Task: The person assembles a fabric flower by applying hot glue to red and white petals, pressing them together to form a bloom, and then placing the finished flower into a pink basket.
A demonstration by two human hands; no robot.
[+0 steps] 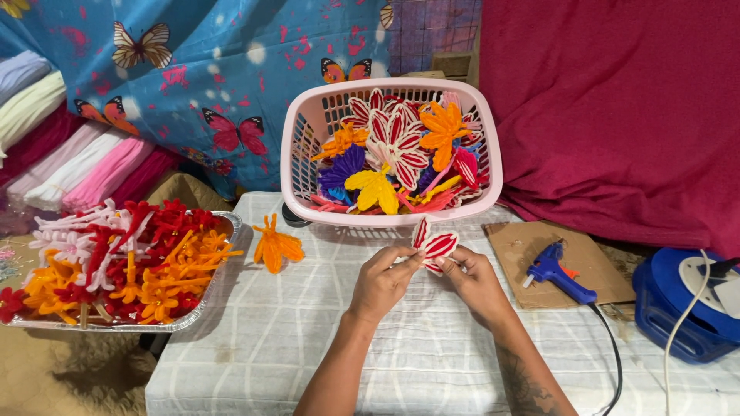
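Observation:
Both my hands hold a red-and-white pipe-cleaner flower (434, 244) above the white checked cloth (308, 339). My left hand (383, 279) pinches its lower left side, and my right hand (472, 279) grips it from the right. Just beyond it stands a pink plastic basket (301, 146) filled with several finished flowers in red, orange, yellow and purple. An orange pipe-cleaner flower (275, 245) lies loose on the cloth to the left of my hands.
A foil tray (206, 296) at the left holds several orange, red and white pipe-cleaner pieces. A blue glue gun (556, 273) rests on a cardboard sheet (532, 246) at the right, beside a blue cable reel (678, 308). Butterfly fabric and maroon cloth hang behind.

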